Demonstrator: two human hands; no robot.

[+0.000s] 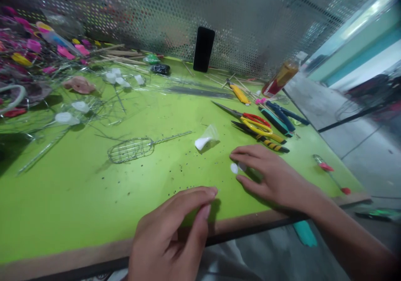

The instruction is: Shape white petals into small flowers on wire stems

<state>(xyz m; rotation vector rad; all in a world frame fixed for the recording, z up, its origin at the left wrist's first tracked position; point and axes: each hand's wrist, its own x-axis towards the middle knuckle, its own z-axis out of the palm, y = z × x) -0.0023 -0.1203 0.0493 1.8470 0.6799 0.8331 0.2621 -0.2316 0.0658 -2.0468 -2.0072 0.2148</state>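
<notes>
My left hand (175, 228) is above the table's front edge, thumb and index finger drawn together in a pinch. Whatever sits between those fingertips, if anything, is too small to make out. My right hand (266, 172) rests on the green tabletop with thumb and fingers apart. Between them lies a small white disc (234, 168), with another pale piece partly under the fingers. Beyond both hands is a small clear bag (207, 138) with something white in it. Left of that lies a twisted wire frame (131, 149) shaped like a small racket, its stem pointing right.
Scissors (255, 122), pliers (275, 122) and a yellow-handled cutter (239, 93) lie at right. A phone (204, 49) leans on the perforated metal panel (150, 17); a bottle (283, 75) stands at back right. Pink pieces (34, 45) and wires crowd the left.
</notes>
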